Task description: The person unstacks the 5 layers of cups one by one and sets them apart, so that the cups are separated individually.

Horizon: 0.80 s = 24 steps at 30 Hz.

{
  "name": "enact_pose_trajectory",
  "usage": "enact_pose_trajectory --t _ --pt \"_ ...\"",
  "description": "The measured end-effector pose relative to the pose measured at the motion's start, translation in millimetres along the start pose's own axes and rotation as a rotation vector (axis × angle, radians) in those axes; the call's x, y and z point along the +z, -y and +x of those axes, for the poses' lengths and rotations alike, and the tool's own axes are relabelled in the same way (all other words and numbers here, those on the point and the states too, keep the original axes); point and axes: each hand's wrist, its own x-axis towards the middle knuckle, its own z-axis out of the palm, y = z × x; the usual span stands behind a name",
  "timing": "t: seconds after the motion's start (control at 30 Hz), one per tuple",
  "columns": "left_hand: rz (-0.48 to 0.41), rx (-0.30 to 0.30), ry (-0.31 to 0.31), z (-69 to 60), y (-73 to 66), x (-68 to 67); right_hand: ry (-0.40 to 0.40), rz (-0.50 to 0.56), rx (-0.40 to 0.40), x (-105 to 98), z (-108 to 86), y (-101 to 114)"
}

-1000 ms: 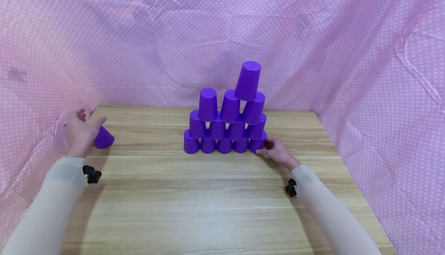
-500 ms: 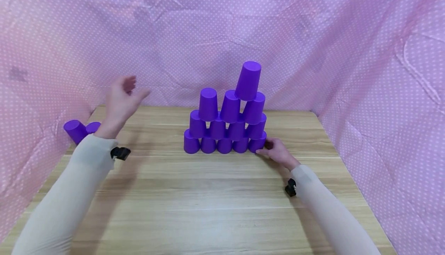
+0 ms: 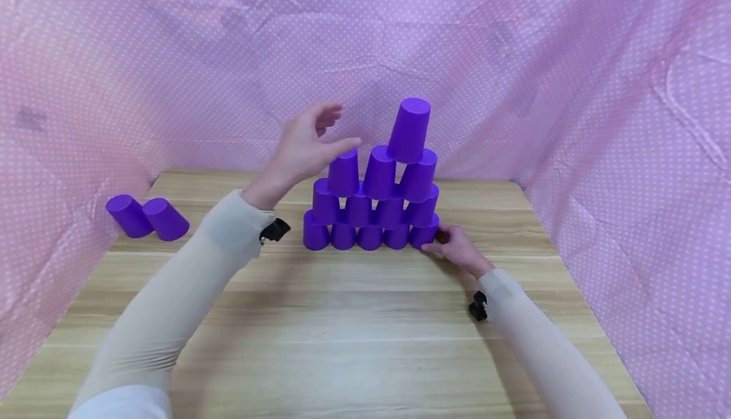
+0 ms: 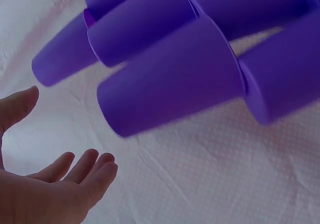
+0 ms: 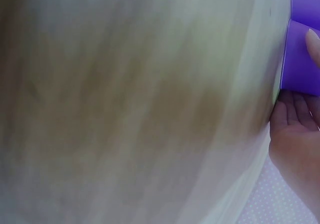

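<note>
Upside-down purple cups form a stepped stack on the table, with several at the bottom and a single top cup (image 3: 409, 130) on the right. My left hand (image 3: 305, 143), fingers loosely spread and holding nothing, is at the left cup of the third row (image 3: 343, 176). In the left wrist view, a gap shows between that hand (image 4: 60, 184) and the cups (image 4: 172, 79). My right hand (image 3: 459, 249) holds the bottom row's right-end cup (image 3: 421, 233), thumb in front and fingers at its far side. The right wrist view shows the thumb against that cup (image 5: 299, 59).
Two more upside-down purple cups, a left one (image 3: 128, 216) and a right one (image 3: 165, 219), stand side by side near the wooden table's (image 3: 342, 343) left edge. Pink dotted cloth (image 3: 228, 57) hangs behind and at both sides.
My left hand has moved away from the two cups at the left, rising and travelling right to the stack with nothing in it. The right hand and the stack have stayed put.
</note>
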Motion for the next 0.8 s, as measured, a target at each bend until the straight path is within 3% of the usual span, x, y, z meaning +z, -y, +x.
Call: enact_pose_trajectory --t 0.13,0.43,0.63,0.8 --pt "0.019 0.006 0.023 5.9 -11.3 17.7 0.008 0.013 -0.013 0.8 -2.5 7.0" --pt "-0.036 0.021 0.013 19.8 -26.1 55.2 -0.017 -0.025 -0.016 -1.7 9.7 -20.9" --pt "-0.093 -0.012 -0.005 27.9 -25.9 67.3 -0.018 -0.037 0.006 -1.0 10.6 -22.4" --pt "-0.115 0.002 0.007 31.8 -24.4 72.8 -0.017 -0.022 0.027 -0.6 9.8 -23.9"
